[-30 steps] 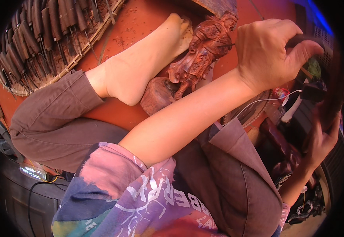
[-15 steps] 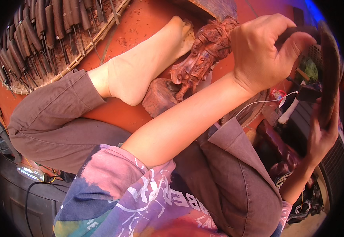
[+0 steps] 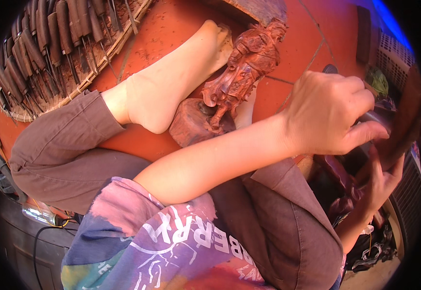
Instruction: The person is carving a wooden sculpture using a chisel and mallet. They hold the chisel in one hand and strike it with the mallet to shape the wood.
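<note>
Off to the right, my left hand [image 3: 333, 113] is closed, its fingers curled and thumb pressed toward a dark thing I cannot make out. Below it, my right hand [image 3: 383, 183] has thumb and fingers around the lower end of a long, dark brown, slightly curved wooden piece [image 3: 408, 118]. That piece is blurred and partly lost in the dark rim. A carved reddish-brown wooden figurine [image 3: 251, 60] stands tilted between my feet, on a rough wooden base [image 3: 193, 123]. My left forearm passes just in front of the base, and neither hand touches the carving.
A round woven tray [image 3: 87, 83] at the far left holds many wooden-handled carving tools [image 3: 51, 36]. My bare left foot [image 3: 172, 82] lies beside the figurine. A wooden block edge [image 3: 263, 9] is at the top, a pale plastic basket [image 3: 394, 55] at the right. Cables and a black case [image 3: 17, 241] lie lower left.
Both hands have moved down, and the long wooden piece has dropped lower with them. More of the figurine and the red tiled floor beside it now shows.
</note>
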Demonstrator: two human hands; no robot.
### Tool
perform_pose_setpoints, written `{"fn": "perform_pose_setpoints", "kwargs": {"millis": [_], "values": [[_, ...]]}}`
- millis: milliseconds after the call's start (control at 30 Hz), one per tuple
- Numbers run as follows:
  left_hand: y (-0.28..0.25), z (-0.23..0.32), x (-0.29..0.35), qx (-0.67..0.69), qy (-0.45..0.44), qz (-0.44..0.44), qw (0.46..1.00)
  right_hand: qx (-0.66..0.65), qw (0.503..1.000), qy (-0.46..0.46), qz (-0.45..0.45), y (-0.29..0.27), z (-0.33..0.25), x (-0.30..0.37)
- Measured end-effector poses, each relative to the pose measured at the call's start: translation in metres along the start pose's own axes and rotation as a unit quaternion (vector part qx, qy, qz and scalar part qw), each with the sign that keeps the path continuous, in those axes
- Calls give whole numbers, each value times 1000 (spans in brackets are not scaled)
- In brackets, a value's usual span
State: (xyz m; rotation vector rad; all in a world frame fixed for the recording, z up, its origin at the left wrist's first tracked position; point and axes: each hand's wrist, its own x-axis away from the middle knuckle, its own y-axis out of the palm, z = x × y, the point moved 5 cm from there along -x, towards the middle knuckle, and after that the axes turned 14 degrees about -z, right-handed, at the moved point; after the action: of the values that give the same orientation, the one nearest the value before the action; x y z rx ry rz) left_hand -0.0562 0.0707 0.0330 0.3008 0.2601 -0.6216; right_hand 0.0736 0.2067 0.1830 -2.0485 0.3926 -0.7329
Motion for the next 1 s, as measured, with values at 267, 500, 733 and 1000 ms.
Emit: {"fn": "perform_pose_setpoints", "kwargs": {"millis": [267, 500, 733, 1000], "values": [[-2, -23, -10, 6, -14, 2, 1000, -34, 999, 19, -4, 11, 7, 0], [-2, -24, -8, -10, -2, -22, 1000, -40, 999, 28, -8, 15, 5, 1], [-6, -23, -12, -64, -13, 101, 993, -21, 999, 33, -2, 15, 6, 1], [2, -22, -7, -5, 6, 17, 1000, -42, 999, 24, -14, 16, 4, -1]]}}
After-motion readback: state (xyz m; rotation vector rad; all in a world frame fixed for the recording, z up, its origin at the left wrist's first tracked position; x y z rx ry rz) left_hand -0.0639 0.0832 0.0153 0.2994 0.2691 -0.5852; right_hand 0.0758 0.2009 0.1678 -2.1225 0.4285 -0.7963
